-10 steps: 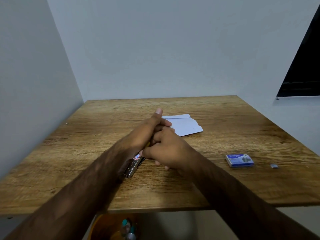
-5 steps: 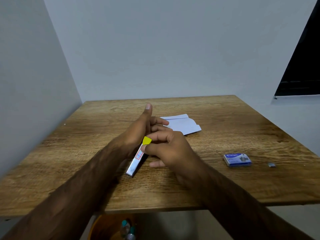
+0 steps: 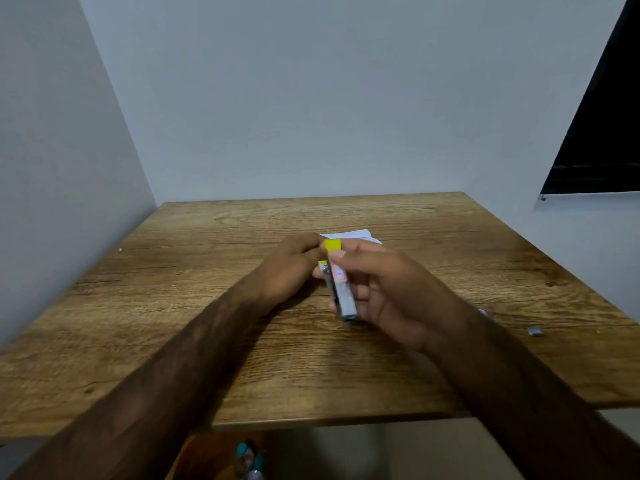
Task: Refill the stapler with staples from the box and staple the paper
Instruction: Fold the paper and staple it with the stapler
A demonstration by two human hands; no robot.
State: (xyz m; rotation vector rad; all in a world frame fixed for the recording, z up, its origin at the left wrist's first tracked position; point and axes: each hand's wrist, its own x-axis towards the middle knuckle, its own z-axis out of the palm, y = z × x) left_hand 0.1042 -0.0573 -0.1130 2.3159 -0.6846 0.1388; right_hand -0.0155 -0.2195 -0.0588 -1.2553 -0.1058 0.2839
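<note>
A slim silver stapler point(image 3: 341, 289) with a yellow end sits between both hands above the middle of the wooden table point(image 3: 173, 306). My right hand point(image 3: 384, 289) cups its body from the right. My left hand point(image 3: 291, 265) pinches near the yellow tip. The white paper point(image 3: 346, 234) lies just behind the hands, mostly hidden. My right forearm covers the staple box. A small strip of staples point(image 3: 535, 331) lies near the table's right edge.
Walls close in on the left and behind the table. A dark window opening point(image 3: 602, 133) is at the right. Below the table's front edge stands an orange container point(image 3: 194, 459) with pens.
The stapler has swung from lying toward the lower left in my left hand to pointing down-right inside my right hand. Both hands shifted right, and my forearm now covers the staple box.
</note>
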